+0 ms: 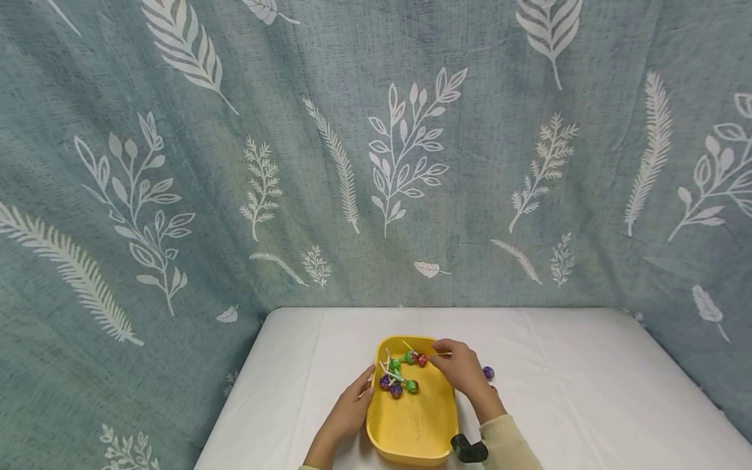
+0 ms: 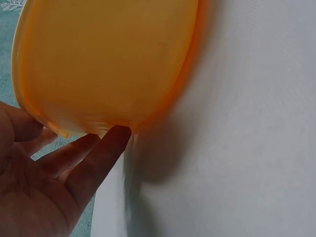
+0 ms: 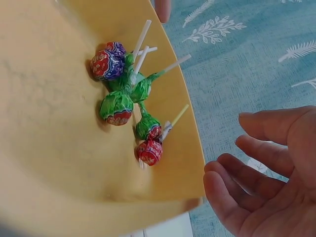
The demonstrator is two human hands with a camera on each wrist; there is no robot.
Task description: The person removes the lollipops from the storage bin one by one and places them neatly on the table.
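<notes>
A yellow plastic bin [image 1: 418,424] stands on the white table. My left hand [image 1: 351,406] touches the outside of its left wall, with fairly straight fingers [image 2: 94,177] against the plastic. Inside, toward the far end, lies a cluster of wrapped lollipops: several green ones [image 3: 117,107], purple ones [image 3: 107,64] and a red one [image 3: 149,150], their sticks pointing various ways. Over the bin's far right corner is my right hand [image 1: 458,364], fingers loosely bent. Seen from the right wrist, nothing lies between its fingers, and the fingertips are right at the rim.
On the table to the right of the bin lies a purple lollipop [image 1: 488,373]. A red one [image 1: 494,390] shows partly from behind my right wrist. A leaf-patterned blue-green curtain [image 1: 376,163] hangs around the white table [image 1: 576,391].
</notes>
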